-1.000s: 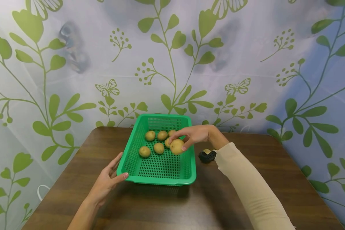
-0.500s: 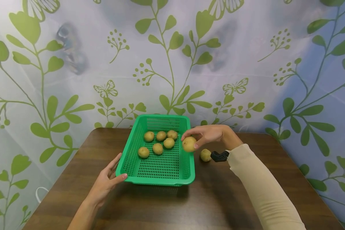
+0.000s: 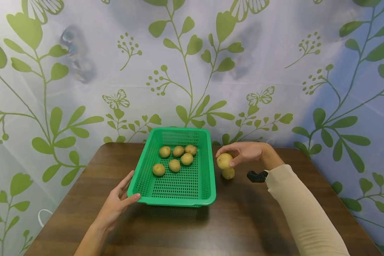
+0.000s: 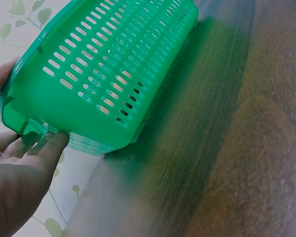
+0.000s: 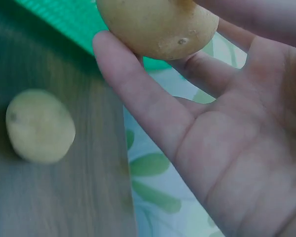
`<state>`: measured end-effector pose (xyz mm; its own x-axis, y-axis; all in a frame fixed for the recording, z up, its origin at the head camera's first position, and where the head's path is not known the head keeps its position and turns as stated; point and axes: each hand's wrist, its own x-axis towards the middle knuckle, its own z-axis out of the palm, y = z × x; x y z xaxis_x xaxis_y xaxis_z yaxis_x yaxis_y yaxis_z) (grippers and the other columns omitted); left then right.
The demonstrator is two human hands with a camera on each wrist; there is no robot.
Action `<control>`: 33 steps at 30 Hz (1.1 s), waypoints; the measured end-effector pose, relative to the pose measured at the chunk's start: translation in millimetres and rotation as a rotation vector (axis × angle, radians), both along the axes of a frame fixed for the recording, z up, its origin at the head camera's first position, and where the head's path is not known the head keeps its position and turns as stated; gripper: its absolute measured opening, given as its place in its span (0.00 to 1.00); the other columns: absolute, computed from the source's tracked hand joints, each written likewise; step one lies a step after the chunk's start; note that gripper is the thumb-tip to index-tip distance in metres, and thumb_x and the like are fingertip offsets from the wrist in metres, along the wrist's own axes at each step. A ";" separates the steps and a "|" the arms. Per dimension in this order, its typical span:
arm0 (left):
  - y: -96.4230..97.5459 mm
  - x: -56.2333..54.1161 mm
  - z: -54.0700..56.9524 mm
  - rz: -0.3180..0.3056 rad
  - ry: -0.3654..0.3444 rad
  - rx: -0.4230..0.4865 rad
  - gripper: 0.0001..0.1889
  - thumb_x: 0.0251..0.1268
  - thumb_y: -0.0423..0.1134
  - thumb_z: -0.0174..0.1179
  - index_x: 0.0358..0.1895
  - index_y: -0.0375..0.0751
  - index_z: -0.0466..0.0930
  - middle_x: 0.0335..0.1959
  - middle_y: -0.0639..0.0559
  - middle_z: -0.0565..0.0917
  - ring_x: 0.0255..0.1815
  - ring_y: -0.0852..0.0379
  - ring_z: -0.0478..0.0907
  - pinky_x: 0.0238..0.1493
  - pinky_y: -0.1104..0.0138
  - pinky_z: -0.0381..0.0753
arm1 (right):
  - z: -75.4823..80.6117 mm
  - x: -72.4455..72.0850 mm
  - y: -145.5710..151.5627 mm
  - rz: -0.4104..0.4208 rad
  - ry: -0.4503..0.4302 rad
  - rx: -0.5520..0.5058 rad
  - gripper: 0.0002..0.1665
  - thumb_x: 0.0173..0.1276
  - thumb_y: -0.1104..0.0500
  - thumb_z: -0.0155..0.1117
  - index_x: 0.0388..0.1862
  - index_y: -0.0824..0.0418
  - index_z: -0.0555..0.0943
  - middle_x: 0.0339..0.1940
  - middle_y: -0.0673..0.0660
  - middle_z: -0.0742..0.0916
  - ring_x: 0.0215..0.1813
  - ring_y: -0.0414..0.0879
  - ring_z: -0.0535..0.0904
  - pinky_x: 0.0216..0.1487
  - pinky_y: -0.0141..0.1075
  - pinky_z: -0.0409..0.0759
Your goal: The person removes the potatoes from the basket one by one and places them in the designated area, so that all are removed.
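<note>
In the head view, the left hand is gripping the near corner of the green basket, between both hands; six potatoes are lying inside. The right hand is pinching a held potato outside it.

In the left wrist view, that grip is wrapping the rim.

In the right wrist view, a loose potato is resting below, apart; placing beside it seems underway, probably calling for gentle lowering.

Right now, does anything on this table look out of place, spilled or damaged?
Only mildly: a loose potato lies on the wooden table, just right of the green plastic basket, while six potatoes sit inside. The right hand holds another potato outside it. No spill or damage stands out.
</note>
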<state>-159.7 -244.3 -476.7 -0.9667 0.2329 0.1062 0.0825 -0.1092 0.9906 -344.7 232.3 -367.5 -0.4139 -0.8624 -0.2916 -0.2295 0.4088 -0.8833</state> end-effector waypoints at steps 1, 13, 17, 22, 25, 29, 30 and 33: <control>-0.1 0.0 -0.2 -0.001 0.001 0.001 0.45 0.75 0.27 0.60 0.86 0.43 0.42 0.84 0.38 0.46 0.71 0.56 0.71 0.59 0.65 0.79 | -2.5 -0.5 4.0 -0.009 0.001 0.002 0.30 0.76 0.65 0.65 0.74 0.65 0.69 0.65 0.64 0.76 0.58 0.58 0.76 0.57 0.50 0.79; -1.9 0.4 0.2 -0.007 0.007 0.010 0.45 0.75 0.26 0.59 0.86 0.41 0.41 0.83 0.36 0.46 0.71 0.56 0.71 0.59 0.65 0.79 | -30.2 -0.8 46.4 -0.074 0.038 0.020 0.30 0.75 0.64 0.65 0.74 0.62 0.70 0.72 0.66 0.70 0.64 0.59 0.72 0.59 0.45 0.78; -2.0 0.2 1.5 -0.002 0.004 0.004 0.45 0.75 0.27 0.59 0.85 0.41 0.41 0.83 0.37 0.47 0.71 0.56 0.71 0.59 0.65 0.79 | -42.3 2.1 62.5 -0.145 0.004 0.046 0.32 0.75 0.63 0.67 0.75 0.62 0.70 0.70 0.63 0.71 0.62 0.56 0.72 0.59 0.43 0.77; -2.0 -1.3 2.0 0.002 0.001 -0.001 0.44 0.75 0.27 0.60 0.86 0.43 0.43 0.83 0.37 0.48 0.71 0.55 0.72 0.59 0.65 0.79 | -56.7 6.8 78.1 -0.188 -0.049 0.063 0.35 0.75 0.64 0.66 0.76 0.70 0.66 0.63 0.64 0.75 0.58 0.54 0.73 0.57 0.43 0.77; -2.3 -1.5 1.2 0.001 0.001 0.001 0.44 0.75 0.27 0.59 0.86 0.43 0.42 0.83 0.36 0.48 0.71 0.55 0.72 0.59 0.65 0.79 | -64.8 9.2 83.2 -0.198 -0.081 0.054 0.36 0.74 0.65 0.65 0.77 0.72 0.64 0.59 0.63 0.77 0.57 0.54 0.73 0.59 0.43 0.75; -2.4 -0.8 -0.5 -0.005 0.000 0.004 0.44 0.75 0.27 0.59 0.86 0.43 0.42 0.83 0.36 0.47 0.71 0.56 0.71 0.60 0.65 0.78 | -75.2 12.2 86.5 -0.218 -0.168 0.032 0.38 0.74 0.66 0.64 0.78 0.74 0.62 0.58 0.63 0.78 0.58 0.54 0.74 0.62 0.43 0.74; -2.4 -0.9 -0.8 -0.011 0.005 0.006 0.44 0.76 0.27 0.59 0.86 0.43 0.41 0.83 0.35 0.46 0.71 0.56 0.71 0.60 0.65 0.78 | -77.6 12.6 86.9 -0.224 -0.184 0.031 0.38 0.74 0.67 0.64 0.78 0.73 0.62 0.59 0.63 0.78 0.59 0.54 0.74 0.63 0.43 0.74; -2.0 -1.0 -1.1 -0.019 0.008 0.013 0.44 0.76 0.26 0.59 0.86 0.43 0.41 0.83 0.35 0.46 0.72 0.55 0.71 0.61 0.65 0.78 | -82.1 12.6 87.8 -0.240 -0.200 0.032 0.37 0.75 0.67 0.63 0.79 0.72 0.62 0.63 0.64 0.75 0.62 0.54 0.73 0.64 0.43 0.74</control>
